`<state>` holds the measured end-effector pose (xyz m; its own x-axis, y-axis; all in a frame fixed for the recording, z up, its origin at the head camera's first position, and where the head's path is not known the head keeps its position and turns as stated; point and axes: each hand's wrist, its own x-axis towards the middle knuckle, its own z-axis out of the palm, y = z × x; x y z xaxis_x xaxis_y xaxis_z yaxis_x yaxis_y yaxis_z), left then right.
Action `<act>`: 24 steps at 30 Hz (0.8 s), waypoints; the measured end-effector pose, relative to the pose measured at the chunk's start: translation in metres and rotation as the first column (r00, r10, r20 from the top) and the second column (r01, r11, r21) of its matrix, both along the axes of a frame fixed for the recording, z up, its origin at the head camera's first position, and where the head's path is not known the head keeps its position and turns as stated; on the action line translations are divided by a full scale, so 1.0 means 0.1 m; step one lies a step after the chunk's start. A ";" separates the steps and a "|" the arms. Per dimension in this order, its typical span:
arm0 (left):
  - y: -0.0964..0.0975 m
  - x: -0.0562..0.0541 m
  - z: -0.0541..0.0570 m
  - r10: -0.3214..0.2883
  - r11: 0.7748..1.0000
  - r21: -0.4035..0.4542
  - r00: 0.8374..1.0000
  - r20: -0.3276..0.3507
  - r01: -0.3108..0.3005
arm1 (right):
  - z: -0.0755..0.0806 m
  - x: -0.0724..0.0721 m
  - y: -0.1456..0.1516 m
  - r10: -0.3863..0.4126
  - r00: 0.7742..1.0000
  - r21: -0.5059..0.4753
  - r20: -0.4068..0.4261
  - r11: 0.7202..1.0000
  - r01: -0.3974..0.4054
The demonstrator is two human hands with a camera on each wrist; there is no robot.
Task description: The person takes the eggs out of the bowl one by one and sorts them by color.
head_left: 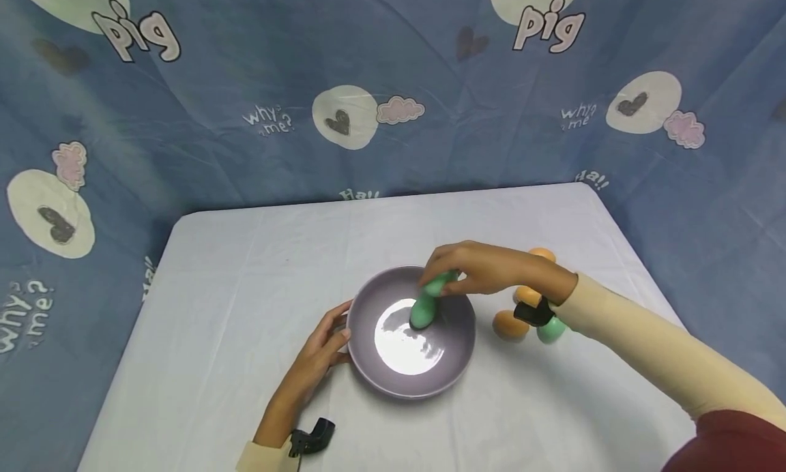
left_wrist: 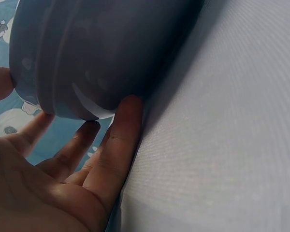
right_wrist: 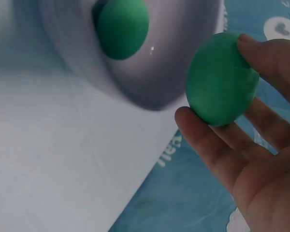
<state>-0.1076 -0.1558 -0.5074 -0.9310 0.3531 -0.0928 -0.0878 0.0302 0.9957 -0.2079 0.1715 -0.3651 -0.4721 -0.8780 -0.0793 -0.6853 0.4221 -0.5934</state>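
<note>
A round purple-grey bowl (head_left: pixel 381 383) stands on the white-covered table. My left hand (head_left: pixel 321 344) touches its left side, with nearly straight fingers against the outer wall (left_wrist: pixel 87 63) and the thumb at the rim. Above the bowl's far right part, my right hand (head_left: pixel 475 267) holds a green egg (right_wrist: pixel 222 79) between thumb and fingers. Another green egg (head_left: pixel 422 312) lies inside the bowl, below the held one; the right wrist view shows this lying egg (right_wrist: pixel 123 29) apart from the held egg.
Right of the bowl, under and around my right forearm, lie several eggs: an orange egg (head_left: pixel 511 325), a green egg (head_left: pixel 550 330), and more orange ones, partly hidden by the arm. A blue printed cloth (head_left: pixel 393 165) hangs behind the table (head_left: pixel 245 267).
</note>
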 end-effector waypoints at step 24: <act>0.02 0.00 0.00 -0.006 1.000 0.001 1.000 0.004 0.006 | 0.01 0.19 0.84 -0.295 0.955 -0.134 -0.001 0.947 0.292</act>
<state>-0.1075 -0.1540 -0.5074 -0.9283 0.3591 -0.0963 -0.0918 0.0296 0.9953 -0.1893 0.2557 -0.3642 -0.7110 -0.7021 0.0396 -0.5553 0.5261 -0.6441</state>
